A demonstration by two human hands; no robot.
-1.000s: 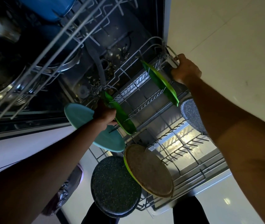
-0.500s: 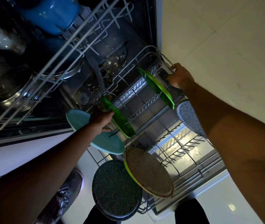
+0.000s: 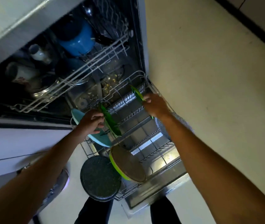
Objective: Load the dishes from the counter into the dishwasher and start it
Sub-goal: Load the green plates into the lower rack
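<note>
The lower rack (image 3: pixel 129 114) is pulled out over the open dishwasher door. In it stand a teal plate (image 3: pixel 101 141), two green plates, a dark speckled plate (image 3: pixel 100 177) and a green-rimmed brown plate (image 3: pixel 128 164). My left hand (image 3: pixel 92 121) is curled on the rack's left rim, against the left green plate (image 3: pixel 111 123). My right hand (image 3: pixel 156 105) is at the rack's right side. Its fingertips pinch the edge of the right green plate (image 3: pixel 137 93) and hide that plate's lower half. Another speckled plate (image 3: pixel 160 126) is mostly hidden behind my right forearm.
The upper rack (image 3: pixel 83 75) sticks out above, holding a blue pot (image 3: pixel 77 41), white cups and a steel bowl. Food scraps lie on the tub floor (image 3: pixel 110 81). White cabinet fronts are on the left and pale floor tiles on the right. My legs stand at the door's front edge.
My right hand slid from the rack's far right corner onto the right green plate. My left hand stays by the left green plate. My head tilted up, showing more of the upper rack.
</note>
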